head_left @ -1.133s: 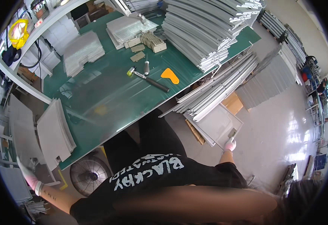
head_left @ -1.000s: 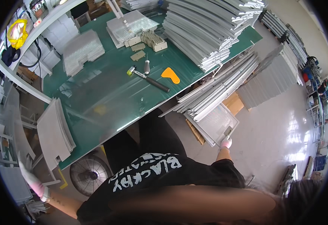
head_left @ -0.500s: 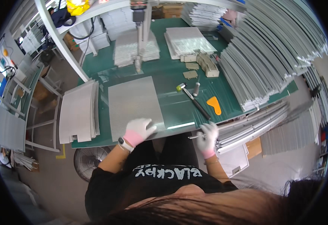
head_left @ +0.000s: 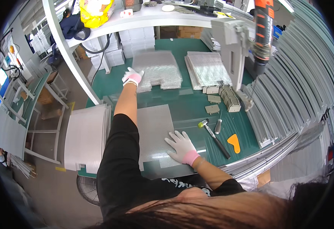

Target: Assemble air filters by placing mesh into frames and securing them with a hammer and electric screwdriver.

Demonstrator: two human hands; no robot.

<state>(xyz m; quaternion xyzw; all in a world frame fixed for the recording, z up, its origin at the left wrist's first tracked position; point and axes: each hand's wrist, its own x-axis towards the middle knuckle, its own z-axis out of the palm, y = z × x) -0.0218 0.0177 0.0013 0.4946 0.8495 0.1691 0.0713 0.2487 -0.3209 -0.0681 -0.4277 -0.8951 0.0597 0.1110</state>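
My left hand (head_left: 132, 77), in a white glove with a pink cuff, reaches far forward to the left edge of a stack of translucent, bubbly-looking sheets (head_left: 157, 70). Its fingers look apart, and nothing shows in them. A grey, finely perforated sheet (head_left: 155, 128) lies on the green table in front of me. On its right edge my gloved right hand (head_left: 183, 148) rests flat with spread fingers. My left arm covers part of the sheet's left side. To the right lie a hammer (head_left: 214, 138), a screwdriver (head_left: 218, 124) and an orange scraper (head_left: 234, 143).
White panels (head_left: 86, 139) are stacked at the table's left. Another sheet stack (head_left: 209, 68) stands at the back, beside beige plastic parts (head_left: 230, 98). An orange-and-black power screwdriver (head_left: 263, 34) hangs at upper right. Long grey metal strips (head_left: 296, 91) are piled along the right side.
My left hand has gone forward from the perforated sheet's near edge to the back stack. My right hand has left a thin strip at the table's front edge and now lies on the sheet.
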